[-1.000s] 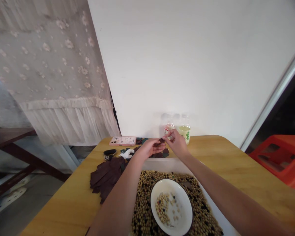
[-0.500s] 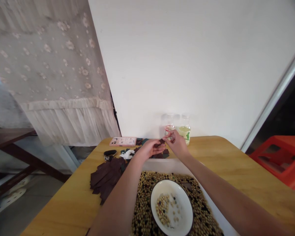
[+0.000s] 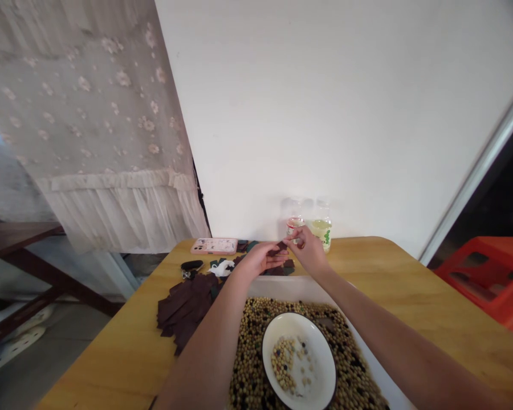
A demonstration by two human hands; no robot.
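Observation:
Both hands meet over the far edge of a white tray point(image 3: 299, 285). A small dark brown piece of fabric point(image 3: 279, 249) lies across the fingers of my left hand point(image 3: 263, 259), which is closed lightly on it. My right hand point(image 3: 306, 245) pinches the same piece at its right end between thumb and fingertips. Beans, yellow and black point(image 3: 254, 341), cover the tray's bottom. On them stands a white bowl point(image 3: 320, 364) with a dark rim, some beans inside. A pile of dark brown fabric pieces point(image 3: 186, 307) lies left of my left forearm.
A pink phone point(image 3: 215, 246), a black key fob point(image 3: 191, 266) and a crumpled white tissue point(image 3: 221, 269) lie at the back left of the wooden table point(image 3: 123, 353). Two clear jars point(image 3: 322, 232) stand by the wall. An orange stool point(image 3: 487, 279) is at right.
Almost nothing differs. Both hands keep their places on the brown fabric piece, and the view has shifted very slightly.

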